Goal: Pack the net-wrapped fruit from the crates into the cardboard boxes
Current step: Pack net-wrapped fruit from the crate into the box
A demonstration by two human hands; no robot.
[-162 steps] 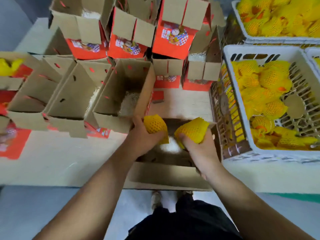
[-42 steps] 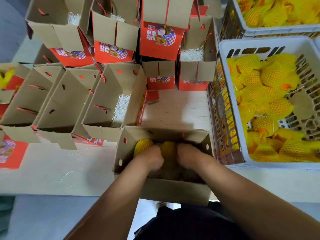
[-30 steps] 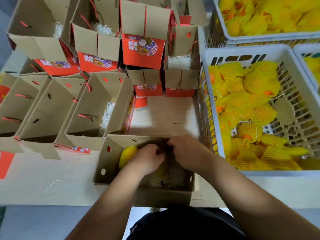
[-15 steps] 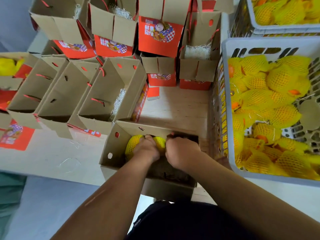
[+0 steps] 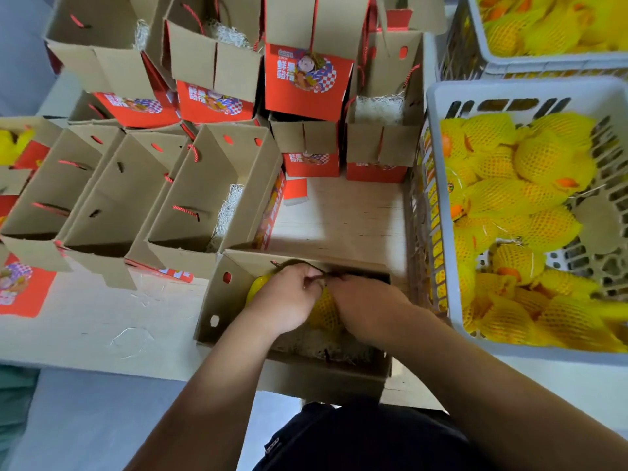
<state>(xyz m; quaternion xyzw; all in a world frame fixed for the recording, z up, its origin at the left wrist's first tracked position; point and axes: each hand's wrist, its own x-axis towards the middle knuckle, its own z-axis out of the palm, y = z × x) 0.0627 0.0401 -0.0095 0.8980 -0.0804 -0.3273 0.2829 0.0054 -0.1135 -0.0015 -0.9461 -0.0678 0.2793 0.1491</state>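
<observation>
Head view: single camera, looking down at the table (image 5: 85, 321).
Left hand (image 5: 283, 300): reaching into the open cardboard box (image 5: 217, 300) at the near table edge; fingers are curling around a dark cord-like strand at the far wall, apparently pinching it.
Right hand (image 5: 365, 305): lying just beside the left hand inside the same box; fingers are curling down, but what they are holding cannot be determined.
Net-wrapped fruit (image 5: 323, 311): sitting in the box between the hands; a second yellow piece (image 5: 255, 287) is showing at the left wall. Most fruit is waiting in the white crate (image 5: 438, 185) to the right.
Risk, box: it is overhanging the near edge; downward pressing could be tipping it off.
Risk, fruit: forcing pieces together could be bruising them or tearing the net.
Risk, strand: pulling it hard could be tearing the wall.
Hidden: hands are covering the box's middle, so the fruit count is not readable; shredded padding is only partly showing.
Cut off: the crate's right side and the upper crate (image 5: 482, 45) are running out of frame.
</observation>
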